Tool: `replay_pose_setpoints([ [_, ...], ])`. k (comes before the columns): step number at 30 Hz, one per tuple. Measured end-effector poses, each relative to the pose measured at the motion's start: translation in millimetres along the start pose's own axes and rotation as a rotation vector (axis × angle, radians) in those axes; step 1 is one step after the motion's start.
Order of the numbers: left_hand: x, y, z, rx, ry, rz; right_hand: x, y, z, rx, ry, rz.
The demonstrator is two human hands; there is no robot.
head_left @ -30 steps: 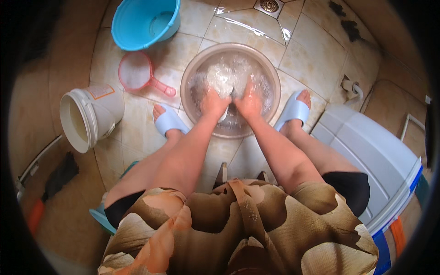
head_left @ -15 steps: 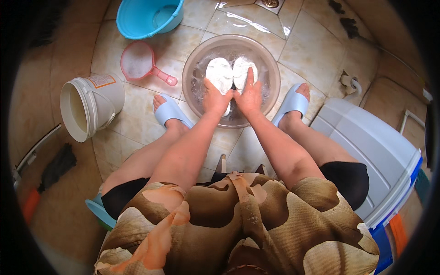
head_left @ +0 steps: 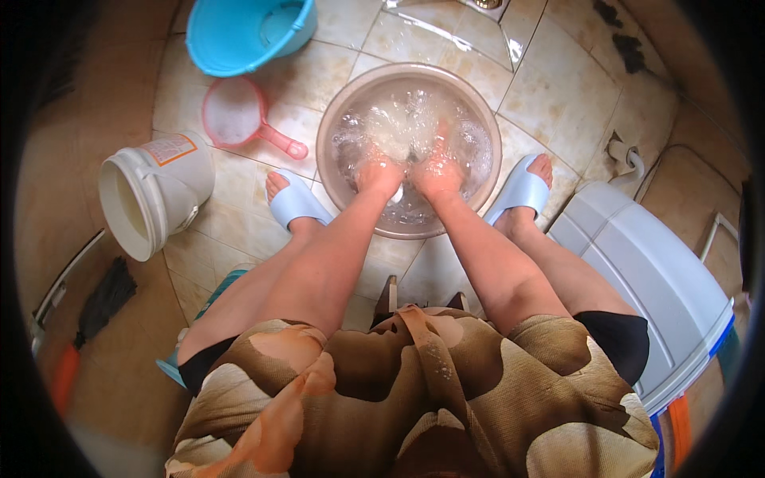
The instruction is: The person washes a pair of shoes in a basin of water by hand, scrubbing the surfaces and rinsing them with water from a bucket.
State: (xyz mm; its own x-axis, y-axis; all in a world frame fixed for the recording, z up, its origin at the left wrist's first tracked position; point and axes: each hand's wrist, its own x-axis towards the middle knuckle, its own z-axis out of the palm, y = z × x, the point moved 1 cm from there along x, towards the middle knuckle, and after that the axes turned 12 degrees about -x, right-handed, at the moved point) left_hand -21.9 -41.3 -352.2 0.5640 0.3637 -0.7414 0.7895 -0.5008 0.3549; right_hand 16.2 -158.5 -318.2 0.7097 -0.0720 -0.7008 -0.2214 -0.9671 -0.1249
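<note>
A round greyish-brown basin (head_left: 328, 171) of churning water stands on the floor between my feet. Under the surface is a pair of white shoes (head_left: 389, 134), their outlines broken up by ripples and foam. My left hand (head_left: 378, 172) grips the left shoe near its close end, partly under water. Beside it, my right hand (head_left: 437, 171) grips the right shoe, its fingers reaching forward along it below the surface. Water blurs the fingertips of both hands.
A blue basin (head_left: 217, 44) and a pink dipper (head_left: 279, 142) with suds lie at the far left. Nearer stands a white bucket (head_left: 187, 171), tipped toward the left. A grey-lidded storage box (head_left: 629, 263) is at my right, near a wall pipe (head_left: 635, 163).
Both hands have pushed the white shoes down from above the water to beneath it. The water has turned from fairly calm to splashing. The view has shifted slightly.
</note>
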Motion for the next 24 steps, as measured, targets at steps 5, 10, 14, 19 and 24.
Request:
replay_pose_setpoints([
  [5, -46.5, 27.8, -25.0, -0.203, 0.161, 0.112, -21.6, 17.7, 1.2, 0.267, 0.229, -0.069],
  [10, -66.5, 24.0, -28.4, -0.301, 0.215, 0.256, -43.5, 22.9, -5.1, 0.334, 0.465, -0.210],
  [14, -57.3, 15.2, -21.6, -0.250, 0.228, 0.256, -45.7, 19.2, -1.8, 0.256, 0.395, -0.188],
  [19, -43.4, 19.2, -15.1, -0.166, 0.184, 0.126, -25.4, 15.7, 11.3, 0.166, 0.293, -0.088],
  [24, -11.4, 13.1, 6.2, -0.046, 0.028, -0.051, 10.6, 21.6, 31.4, -0.005, 0.003, -0.017],
])
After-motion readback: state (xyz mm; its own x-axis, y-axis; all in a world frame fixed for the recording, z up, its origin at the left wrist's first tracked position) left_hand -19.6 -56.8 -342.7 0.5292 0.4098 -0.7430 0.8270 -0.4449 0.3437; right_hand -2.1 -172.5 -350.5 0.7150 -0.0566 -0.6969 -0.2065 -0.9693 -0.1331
